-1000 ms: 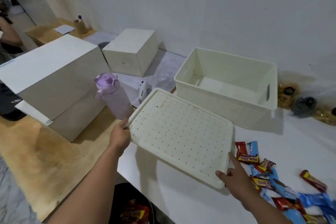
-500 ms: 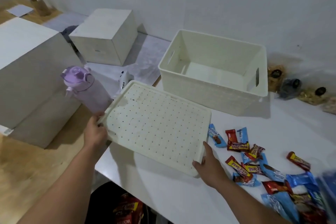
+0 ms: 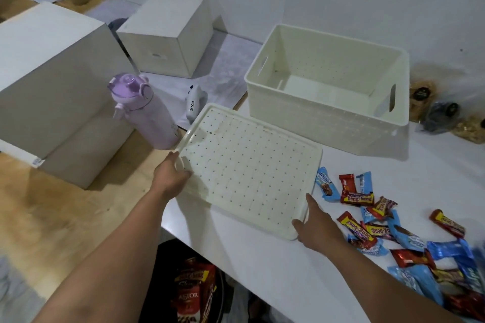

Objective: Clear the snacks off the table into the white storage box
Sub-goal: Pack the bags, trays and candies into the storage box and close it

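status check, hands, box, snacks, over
Left hand and right hand grip lid. White storage box open, empty. Snacks on table, untouched.

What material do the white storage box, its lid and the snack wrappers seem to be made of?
White storage box: apparently matte moulded plastic, with perforated walls and cut-out handles.
Lid: likely the same plastic, with a dotted grid and raised rim.
Snack wrappers: glossy printed film, crinkled with crimped ends.

purple bottle beside white cubes
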